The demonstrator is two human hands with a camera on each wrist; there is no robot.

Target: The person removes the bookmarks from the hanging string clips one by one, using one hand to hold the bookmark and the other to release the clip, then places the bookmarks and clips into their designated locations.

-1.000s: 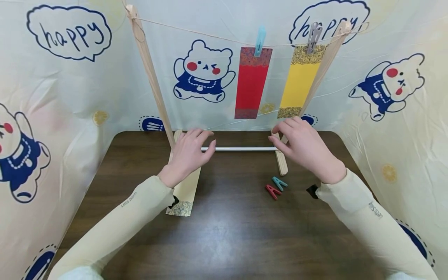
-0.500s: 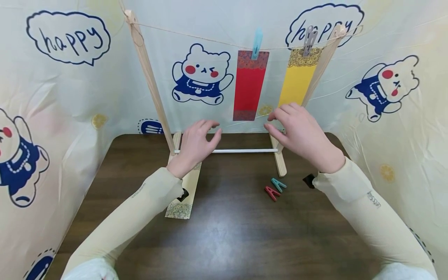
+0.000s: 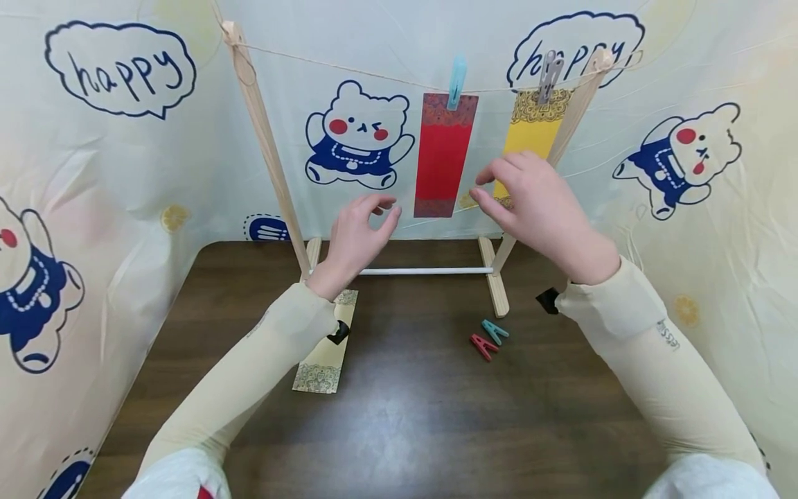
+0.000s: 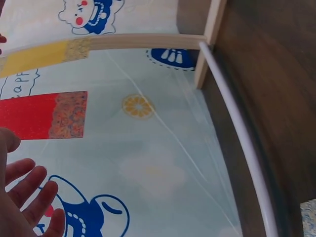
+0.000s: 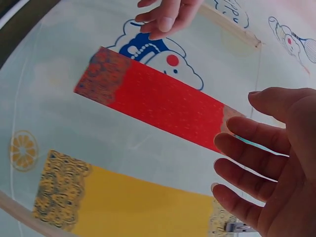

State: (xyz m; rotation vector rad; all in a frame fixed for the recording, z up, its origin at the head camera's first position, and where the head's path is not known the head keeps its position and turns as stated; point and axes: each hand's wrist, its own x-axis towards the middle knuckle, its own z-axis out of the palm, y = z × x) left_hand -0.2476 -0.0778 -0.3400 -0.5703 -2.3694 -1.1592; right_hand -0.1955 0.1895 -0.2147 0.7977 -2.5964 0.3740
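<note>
My left hand point(image 3: 357, 235) hangs in the air before the left part of the wooden frame, fingers loosely bent and holding nothing. Higher up, my right hand point(image 3: 542, 208) overlaps the yellow paper strip point(image 3: 528, 135), also with nothing in its relaxed fingers. Between the hands, farther back, a red paper strip point(image 3: 444, 156) hangs from the string point(image 3: 361, 71) by a light blue clothespin point(image 3: 457, 84). A grey clothespin point(image 3: 550, 77) holds the yellow strip on the same string. In the right wrist view, the right fingers point(image 5: 249, 170) spread apart in front of the strips' top ends.
A cream patterned paper strip point(image 3: 318, 371) lies on the dark table point(image 3: 399, 430), partly under the left sleeve. Toward the right lie a teal clothespin point(image 3: 495, 331) and a red clothespin point(image 3: 483, 346). A white rod point(image 3: 430, 271) joins the posts low down; a printed cloth hangs behind.
Both hands have risen from near the white rod, the right one up in front of the yellow strip. The left has also shifted slightly right. The view has tilted up a little.
</note>
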